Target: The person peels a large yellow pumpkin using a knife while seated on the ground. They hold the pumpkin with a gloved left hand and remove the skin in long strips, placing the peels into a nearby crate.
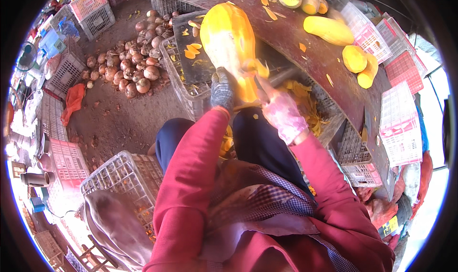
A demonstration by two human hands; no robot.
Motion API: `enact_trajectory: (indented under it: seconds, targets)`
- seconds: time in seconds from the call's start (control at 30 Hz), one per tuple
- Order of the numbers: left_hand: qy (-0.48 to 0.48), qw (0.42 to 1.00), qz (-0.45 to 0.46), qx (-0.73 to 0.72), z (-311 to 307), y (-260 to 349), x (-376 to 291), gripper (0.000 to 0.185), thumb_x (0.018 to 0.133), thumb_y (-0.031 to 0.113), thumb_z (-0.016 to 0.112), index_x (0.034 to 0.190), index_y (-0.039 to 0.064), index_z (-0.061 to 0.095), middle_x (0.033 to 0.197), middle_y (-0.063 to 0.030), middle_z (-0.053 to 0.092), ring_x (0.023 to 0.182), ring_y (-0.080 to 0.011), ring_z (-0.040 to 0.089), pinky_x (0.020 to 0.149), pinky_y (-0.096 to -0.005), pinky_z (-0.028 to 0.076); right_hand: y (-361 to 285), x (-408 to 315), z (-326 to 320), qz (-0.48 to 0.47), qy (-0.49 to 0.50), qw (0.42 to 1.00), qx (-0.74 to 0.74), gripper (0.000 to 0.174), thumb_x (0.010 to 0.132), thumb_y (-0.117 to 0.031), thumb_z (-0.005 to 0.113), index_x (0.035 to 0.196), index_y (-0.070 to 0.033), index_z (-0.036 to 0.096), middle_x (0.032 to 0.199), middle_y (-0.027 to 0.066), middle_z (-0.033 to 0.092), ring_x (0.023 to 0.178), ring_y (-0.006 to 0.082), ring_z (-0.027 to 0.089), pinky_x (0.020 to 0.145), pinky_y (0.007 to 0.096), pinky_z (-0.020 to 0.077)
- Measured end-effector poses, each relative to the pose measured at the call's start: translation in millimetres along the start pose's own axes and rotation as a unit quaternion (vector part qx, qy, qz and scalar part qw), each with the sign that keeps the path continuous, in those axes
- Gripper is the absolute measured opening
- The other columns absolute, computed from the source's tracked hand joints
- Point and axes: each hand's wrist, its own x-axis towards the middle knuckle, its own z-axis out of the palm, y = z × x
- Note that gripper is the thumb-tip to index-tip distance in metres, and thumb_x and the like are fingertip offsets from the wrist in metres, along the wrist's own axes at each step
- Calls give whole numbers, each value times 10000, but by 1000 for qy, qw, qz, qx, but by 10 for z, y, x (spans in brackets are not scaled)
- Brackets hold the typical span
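A large butternut-type squash (229, 36), mostly peeled to orange, stands tilted before me over a dark board (193, 62). My left hand (222, 89), in a grey knit glove, grips its lower left side. My right hand (284, 116), in a stained pinkish glove, is closed around a peeling tool (263, 88) at the squash's lower right side. Motion blurs the tool, so its exact kind is unclear. A strip of peel (261, 69) curls up beside it. Orange peelings (300, 96) are heaped in a crate below and to the right.
A long reddish-brown table (322, 71) bears a yellow peeled squash (329, 30), cut pieces (354, 59) and a knife (365, 129) near its edge. Onions (132, 64) lie piled on the ground at left. Plastic crates (400, 125) stand around, one (121, 172) beside my left leg.
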Motion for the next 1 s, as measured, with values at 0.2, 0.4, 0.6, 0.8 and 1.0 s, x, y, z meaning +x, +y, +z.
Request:
enact_trajectory:
  seconds: [0.2,0.4,0.6,0.8,1.0]
  targets:
    - [33,998,6,49,49,-43,-10,723,1025,548,308,1340,-63,528,1295,-339,570,1229,-464,536,1045,-452,406,191,-989,-255,16,-65,996,55,544,981,-125,568,1504,-223,455,944,227,707,749,360,710,708,445,561]
    - [16,998,14,-59,-47,-341,205,713,1026,554,373,1362,-59,514,1290,-272,597,1194,-382,567,1027,-402,423,236,-249,-471,-14,69,981,179,491,1031,-153,515,1506,-250,440,813,254,642,587,327,626,560,440,478]
    - [50,999,10,-9,78,-73,17,598,1050,489,390,1279,-35,565,1176,-218,635,1064,-309,589,959,-370,451,55,1025,-24,10,109,976,187,536,1030,-276,502,1544,-227,360,898,245,668,781,361,666,700,471,504]
    - [13,1000,-5,-5,9,-70,11,699,1044,538,373,1401,-52,488,1340,-250,579,1224,-349,559,1063,-384,415,34,942,99,-9,107,994,-26,671,981,-231,539,1587,-235,249,786,209,692,741,383,696,705,502,537]
    - [59,995,7,-75,33,-433,278,588,1054,470,352,1240,-28,602,1096,-184,677,973,-271,604,893,-385,480,136,139,-87,-18,-7,998,-57,732,909,-115,614,1561,-189,291,745,229,661,679,380,684,652,502,558]
